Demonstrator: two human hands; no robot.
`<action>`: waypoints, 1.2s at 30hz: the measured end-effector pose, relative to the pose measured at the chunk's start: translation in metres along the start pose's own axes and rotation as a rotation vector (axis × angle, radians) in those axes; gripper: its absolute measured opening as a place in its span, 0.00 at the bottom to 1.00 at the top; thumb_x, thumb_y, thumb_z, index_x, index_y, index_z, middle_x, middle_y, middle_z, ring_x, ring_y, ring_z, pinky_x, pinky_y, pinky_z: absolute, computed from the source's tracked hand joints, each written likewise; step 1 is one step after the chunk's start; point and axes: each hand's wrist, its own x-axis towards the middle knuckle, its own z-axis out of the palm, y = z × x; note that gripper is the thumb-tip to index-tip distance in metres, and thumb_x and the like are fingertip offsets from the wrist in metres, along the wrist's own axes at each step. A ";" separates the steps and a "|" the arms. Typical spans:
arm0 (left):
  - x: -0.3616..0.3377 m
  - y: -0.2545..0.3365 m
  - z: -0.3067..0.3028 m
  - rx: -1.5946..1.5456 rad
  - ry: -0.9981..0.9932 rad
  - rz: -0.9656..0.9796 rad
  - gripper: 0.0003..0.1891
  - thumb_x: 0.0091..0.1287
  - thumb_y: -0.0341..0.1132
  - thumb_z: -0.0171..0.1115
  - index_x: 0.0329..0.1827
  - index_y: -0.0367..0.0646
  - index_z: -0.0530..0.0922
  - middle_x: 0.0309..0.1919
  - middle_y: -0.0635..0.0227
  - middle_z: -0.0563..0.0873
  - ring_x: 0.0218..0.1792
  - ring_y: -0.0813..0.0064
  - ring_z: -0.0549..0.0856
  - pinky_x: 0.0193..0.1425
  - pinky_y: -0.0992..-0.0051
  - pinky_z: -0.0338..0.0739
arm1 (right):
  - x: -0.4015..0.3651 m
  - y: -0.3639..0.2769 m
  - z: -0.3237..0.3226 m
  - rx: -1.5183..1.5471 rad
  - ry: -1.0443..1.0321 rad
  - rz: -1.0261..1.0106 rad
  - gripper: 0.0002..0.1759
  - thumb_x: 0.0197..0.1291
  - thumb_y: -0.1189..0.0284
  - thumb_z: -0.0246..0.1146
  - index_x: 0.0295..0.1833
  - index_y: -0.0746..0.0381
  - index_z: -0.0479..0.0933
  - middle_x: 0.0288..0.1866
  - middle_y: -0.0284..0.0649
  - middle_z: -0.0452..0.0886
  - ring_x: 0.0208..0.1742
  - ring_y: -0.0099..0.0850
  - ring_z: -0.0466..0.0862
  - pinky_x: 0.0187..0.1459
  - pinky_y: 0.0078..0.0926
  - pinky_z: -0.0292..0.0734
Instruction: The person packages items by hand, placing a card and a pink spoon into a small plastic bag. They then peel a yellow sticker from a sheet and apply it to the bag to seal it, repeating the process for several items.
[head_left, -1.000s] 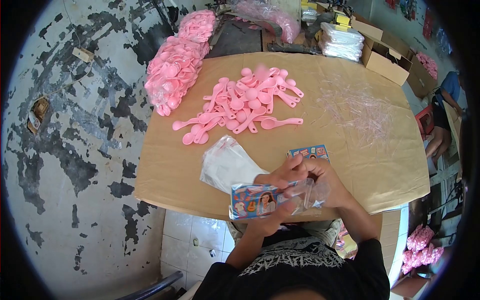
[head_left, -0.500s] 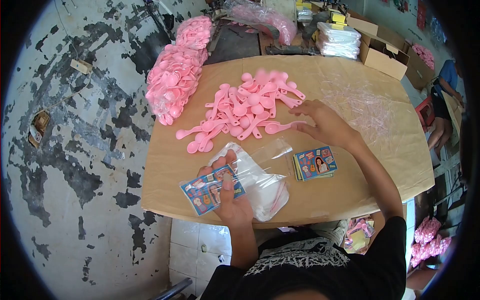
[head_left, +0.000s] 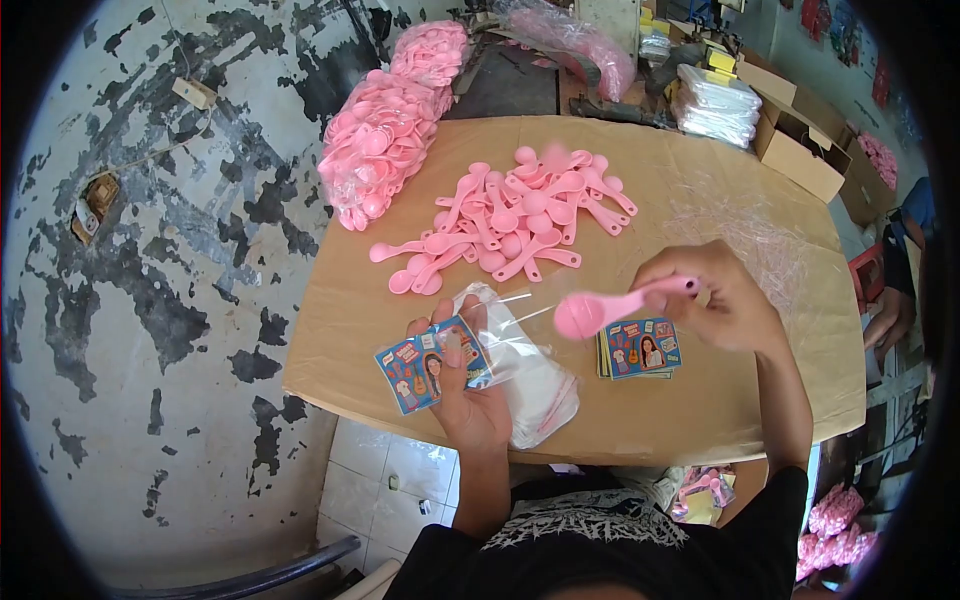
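Head view — our left hand (head_left: 470, 400) clamps card (head_left: 432, 365) and bag (head_left: 505, 325), mouth facing the spoon (head_left: 610, 308) our right hand (head_left: 725, 300) pinches.

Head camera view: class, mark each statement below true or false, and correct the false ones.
1. The right hand holds a pink spoon by its handle. True.
2. The left hand is empty. False: it grips a printed card together with a clear bag.
3. A pile of loose pink spoons lies on the table beyond both hands. True.
4. The stack of printed cards lies on the floor. False: it lies on the table, just below the held spoon in the picture.
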 end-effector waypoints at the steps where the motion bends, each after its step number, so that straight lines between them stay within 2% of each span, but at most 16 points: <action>1: -0.002 0.000 0.002 0.002 -0.028 -0.006 0.21 0.74 0.31 0.53 0.68 0.44 0.64 0.67 0.54 0.73 0.69 0.53 0.72 0.76 0.54 0.63 | -0.002 -0.007 0.003 0.032 -0.045 0.073 0.10 0.63 0.72 0.64 0.46 0.65 0.80 0.32 0.42 0.83 0.33 0.29 0.85 0.37 0.25 0.77; 5: -0.015 -0.007 0.013 0.006 -0.051 -0.048 0.23 0.75 0.34 0.54 0.70 0.47 0.62 0.69 0.55 0.70 0.70 0.53 0.70 0.77 0.54 0.64 | 0.001 -0.012 0.027 0.003 -0.036 -0.132 0.14 0.62 0.71 0.65 0.52 0.63 0.78 0.32 0.44 0.83 0.30 0.37 0.84 0.33 0.29 0.77; 8: -0.029 -0.017 0.025 -0.078 -0.032 -0.182 0.31 0.73 0.39 0.59 0.75 0.49 0.56 0.72 0.54 0.66 0.71 0.54 0.68 0.77 0.54 0.63 | -0.003 -0.032 0.032 0.074 -0.110 0.005 0.13 0.63 0.71 0.65 0.52 0.62 0.78 0.34 0.42 0.84 0.28 0.32 0.84 0.29 0.27 0.76; 10: -0.036 -0.019 0.033 -0.300 -0.074 -0.334 0.37 0.69 0.38 0.64 0.76 0.47 0.53 0.72 0.50 0.65 0.72 0.53 0.67 0.76 0.52 0.62 | -0.009 -0.035 0.020 0.006 0.070 -0.122 0.11 0.62 0.71 0.66 0.50 0.62 0.79 0.32 0.40 0.84 0.25 0.26 0.82 0.26 0.24 0.74; 11: -0.036 -0.016 0.041 -0.354 -0.057 -0.431 0.46 0.65 0.39 0.69 0.79 0.43 0.46 0.75 0.48 0.58 0.74 0.53 0.63 0.78 0.54 0.59 | -0.009 -0.031 0.015 0.042 0.259 -0.239 0.10 0.62 0.73 0.66 0.47 0.62 0.79 0.30 0.39 0.84 0.24 0.23 0.80 0.25 0.22 0.72; 14: -0.031 -0.025 0.032 -0.084 -0.222 -0.370 0.51 0.60 0.37 0.73 0.78 0.38 0.44 0.76 0.48 0.55 0.76 0.52 0.61 0.79 0.58 0.56 | -0.014 -0.030 -0.007 0.006 0.660 -0.397 0.05 0.59 0.76 0.67 0.40 0.64 0.80 0.26 0.36 0.83 0.20 0.16 0.76 0.21 0.18 0.67; 15: -0.031 -0.025 0.035 0.270 -0.292 -0.246 0.52 0.58 0.35 0.73 0.78 0.35 0.44 0.77 0.48 0.52 0.77 0.52 0.58 0.79 0.59 0.53 | -0.022 -0.047 -0.024 -0.126 0.578 -0.261 0.03 0.58 0.77 0.66 0.38 0.64 0.81 0.25 0.36 0.83 0.20 0.17 0.76 0.21 0.18 0.66; 17: -0.027 -0.012 0.064 0.822 -0.531 0.009 0.47 0.61 0.32 0.70 0.77 0.34 0.48 0.74 0.48 0.60 0.74 0.54 0.65 0.76 0.62 0.59 | -0.031 -0.056 -0.031 -0.292 0.365 0.023 0.02 0.58 0.76 0.66 0.34 0.63 0.81 0.25 0.36 0.83 0.18 0.16 0.76 0.20 0.18 0.66; 19: -0.029 -0.012 0.076 1.054 -0.699 0.007 0.39 0.65 0.30 0.66 0.75 0.33 0.54 0.69 0.49 0.67 0.69 0.59 0.71 0.72 0.65 0.64 | -0.023 -0.052 -0.016 -0.315 0.236 0.009 0.04 0.58 0.74 0.67 0.34 0.63 0.81 0.26 0.35 0.83 0.16 0.17 0.74 0.20 0.18 0.66; 21: -0.035 -0.019 0.078 0.964 -0.781 -0.265 0.30 0.70 0.29 0.61 0.72 0.31 0.60 0.61 0.51 0.76 0.62 0.66 0.78 0.67 0.69 0.70 | -0.019 -0.055 -0.012 -0.290 0.148 0.053 0.07 0.58 0.71 0.69 0.35 0.65 0.82 0.26 0.34 0.84 0.17 0.19 0.75 0.22 0.18 0.67; 24: -0.038 -0.022 0.069 0.709 -0.638 -0.554 0.18 0.76 0.29 0.52 0.65 0.30 0.69 0.53 0.61 0.82 0.56 0.74 0.81 0.62 0.76 0.72 | -0.019 -0.036 -0.019 -0.135 0.428 -0.009 0.09 0.60 0.70 0.69 0.42 0.65 0.83 0.28 0.36 0.85 0.23 0.20 0.79 0.27 0.19 0.71; 26: -0.041 -0.017 0.071 0.484 -0.650 -0.640 0.18 0.77 0.28 0.49 0.67 0.29 0.66 0.54 0.59 0.81 0.56 0.78 0.79 0.63 0.75 0.72 | -0.019 -0.035 -0.021 -0.094 0.508 -0.017 0.11 0.59 0.73 0.69 0.46 0.65 0.81 0.29 0.35 0.85 0.25 0.19 0.78 0.30 0.17 0.71; 28: -0.042 -0.008 0.066 0.404 -0.695 -0.754 0.19 0.77 0.27 0.49 0.68 0.30 0.65 0.55 0.59 0.80 0.57 0.77 0.79 0.63 0.75 0.71 | -0.021 -0.033 -0.021 -0.017 0.389 0.062 0.13 0.59 0.75 0.69 0.49 0.65 0.80 0.29 0.34 0.85 0.27 0.19 0.79 0.31 0.17 0.72; 31: -0.045 -0.002 0.057 0.410 -0.750 -0.792 0.20 0.78 0.29 0.48 0.69 0.30 0.64 0.56 0.58 0.80 0.59 0.74 0.78 0.64 0.75 0.71 | -0.021 -0.022 -0.017 0.121 0.062 0.173 0.12 0.61 0.76 0.67 0.50 0.63 0.80 0.31 0.37 0.87 0.31 0.22 0.85 0.32 0.20 0.75; 34: -0.041 0.000 0.072 0.407 -0.524 -0.591 0.20 0.79 0.31 0.47 0.70 0.31 0.63 0.58 0.56 0.80 0.62 0.72 0.77 0.65 0.73 0.71 | -0.017 -0.022 -0.010 0.041 -0.081 0.116 0.10 0.64 0.75 0.65 0.50 0.65 0.80 0.33 0.46 0.87 0.31 0.30 0.87 0.37 0.25 0.81; 36: -0.038 -0.010 0.061 0.455 -0.456 -0.539 0.19 0.79 0.32 0.45 0.69 0.31 0.66 0.59 0.55 0.79 0.59 0.71 0.81 0.60 0.75 0.75 | -0.017 -0.025 -0.005 0.083 -0.083 0.154 0.09 0.62 0.75 0.65 0.48 0.65 0.80 0.33 0.46 0.86 0.31 0.34 0.88 0.36 0.28 0.81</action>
